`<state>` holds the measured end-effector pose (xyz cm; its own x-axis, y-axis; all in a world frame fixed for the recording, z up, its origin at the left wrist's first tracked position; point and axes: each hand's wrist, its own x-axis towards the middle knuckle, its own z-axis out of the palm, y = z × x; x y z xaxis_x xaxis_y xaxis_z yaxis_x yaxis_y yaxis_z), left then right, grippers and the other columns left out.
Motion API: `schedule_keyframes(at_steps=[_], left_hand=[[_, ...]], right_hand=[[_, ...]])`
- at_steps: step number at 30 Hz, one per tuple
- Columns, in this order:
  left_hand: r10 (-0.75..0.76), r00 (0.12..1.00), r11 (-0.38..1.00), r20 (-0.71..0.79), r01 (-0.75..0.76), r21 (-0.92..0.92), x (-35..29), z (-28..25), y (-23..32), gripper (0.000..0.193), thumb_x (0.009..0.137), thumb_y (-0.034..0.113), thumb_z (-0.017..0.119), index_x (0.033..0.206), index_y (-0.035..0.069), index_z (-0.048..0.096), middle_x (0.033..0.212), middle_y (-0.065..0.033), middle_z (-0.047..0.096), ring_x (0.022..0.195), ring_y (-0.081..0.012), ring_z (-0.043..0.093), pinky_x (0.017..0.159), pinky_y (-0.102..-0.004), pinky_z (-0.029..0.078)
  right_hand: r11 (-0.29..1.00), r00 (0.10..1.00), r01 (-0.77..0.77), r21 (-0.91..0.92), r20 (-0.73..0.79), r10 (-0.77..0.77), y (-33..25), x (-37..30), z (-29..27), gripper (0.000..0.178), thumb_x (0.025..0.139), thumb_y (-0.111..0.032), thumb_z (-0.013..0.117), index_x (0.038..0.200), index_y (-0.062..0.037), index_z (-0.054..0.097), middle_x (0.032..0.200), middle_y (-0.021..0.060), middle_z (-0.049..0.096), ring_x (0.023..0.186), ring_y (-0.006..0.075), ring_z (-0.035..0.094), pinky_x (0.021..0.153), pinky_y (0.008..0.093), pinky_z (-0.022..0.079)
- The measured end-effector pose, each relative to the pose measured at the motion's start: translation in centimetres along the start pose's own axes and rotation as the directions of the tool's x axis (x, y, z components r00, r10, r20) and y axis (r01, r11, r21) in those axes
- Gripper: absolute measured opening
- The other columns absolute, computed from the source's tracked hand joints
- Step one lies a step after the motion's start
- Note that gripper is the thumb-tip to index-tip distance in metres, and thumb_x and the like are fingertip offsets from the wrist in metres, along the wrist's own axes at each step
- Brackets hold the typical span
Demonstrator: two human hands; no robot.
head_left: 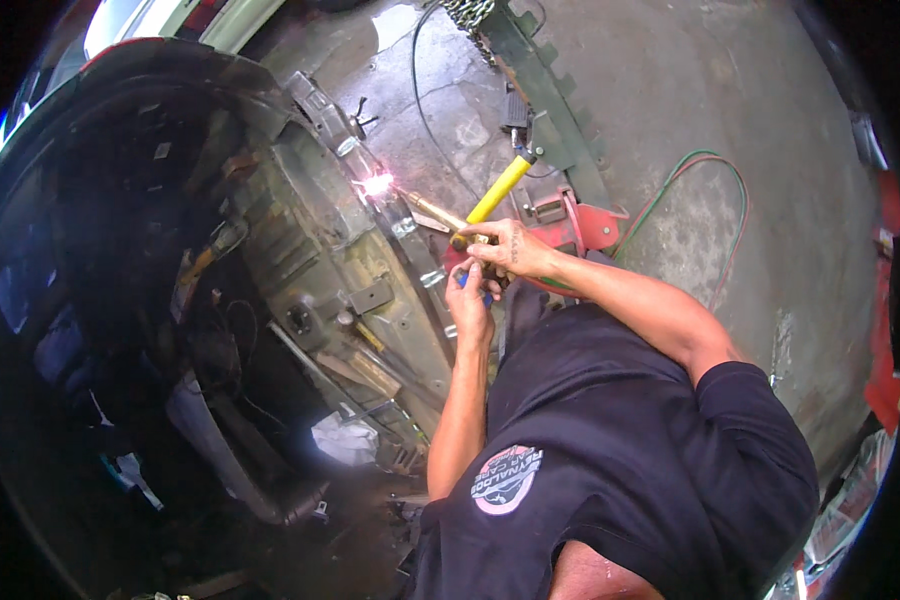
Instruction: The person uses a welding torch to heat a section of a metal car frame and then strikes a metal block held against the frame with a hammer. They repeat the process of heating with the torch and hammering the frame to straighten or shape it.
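I see my right hand (510, 248) with its fingers clamped around a brass torch (440, 215), whose tip burns bright against the bare metal sill (410, 250) of a stripped car body. My left hand (467, 297) sits just below, fingers closed on the torch's blue valve (464, 282). A yellow-handled tool (500, 188) rests near the flame, and red and green hoses (690, 190) loop across the concrete floor (670, 90). I judge that sparks could scorch those hoses, or a slip could burn my fingers.
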<state>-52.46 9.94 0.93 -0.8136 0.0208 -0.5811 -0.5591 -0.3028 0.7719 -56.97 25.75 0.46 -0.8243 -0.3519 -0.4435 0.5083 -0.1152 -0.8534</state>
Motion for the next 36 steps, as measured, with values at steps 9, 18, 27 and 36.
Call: schedule_keyframes(at_steps=[9,18,27,36], left_hand=[[0.009,1.0,1.0,-0.023,-0.009,0.028,0.0,-1.1,0.0,0.026,0.099,0.016,0.065,0.121,0.005,0.058,0.092,-0.0072,0.068,0.064,-0.0143,0.061,0.053,-0.028,0.048],[-0.014,0.999,1.0,0.048,0.013,0.015,0.3,0.0,-0.6,0.024,0.098,0.02,0.067,0.115,0.005,0.058,0.091,-0.0084,0.068,0.064,-0.0147,0.061,0.054,-0.0279,0.049],[-0.024,1.0,1.0,-0.01,0.024,-0.012,0.0,-0.3,0.2,0.019,0.101,0.016,0.062,0.115,0.003,0.059,0.091,-0.0087,0.068,0.063,-0.0146,0.062,0.053,-0.0282,0.048],[-0.011,0.998,0.998,-0.057,0.014,0.053,-0.3,0.0,0.8,0.018,0.103,0.015,0.06,0.114,0.001,0.059,0.092,-0.0094,0.068,0.061,-0.0144,0.062,0.052,-0.0279,0.047]], right_hand=[[1.0,1.0,-0.027,0.017,0.015,0.026,-1.0,-0.2,0.7,0.052,0.097,-0.024,0.064,0.144,-0.0038,0.054,0.105,0.0121,0.077,0.064,0.0128,0.068,0.052,0.0281,0.052],[0.999,0.999,0.002,-0.034,-0.05,-0.004,-0.6,-0.8,-0.4,0.05,0.098,-0.025,0.062,0.143,-0.0046,0.055,0.09,0.0092,0.075,0.058,0.0113,0.065,0.045,0.0279,0.048],[1.0,1.0,-0.022,0.019,0.01,0.022,-0.3,-0.1,0.3,0.051,0.098,-0.026,0.064,0.144,-0.0049,0.054,0.09,0.0096,0.075,0.057,0.0129,0.066,0.045,0.0274,0.049],[0.999,1.0,0.013,0.05,-0.021,-0.012,0.1,0.1,0.7,0.048,0.097,-0.022,0.064,0.142,-0.0043,0.057,0.1,0.012,0.076,0.063,0.0123,0.068,0.046,0.0274,0.05]])
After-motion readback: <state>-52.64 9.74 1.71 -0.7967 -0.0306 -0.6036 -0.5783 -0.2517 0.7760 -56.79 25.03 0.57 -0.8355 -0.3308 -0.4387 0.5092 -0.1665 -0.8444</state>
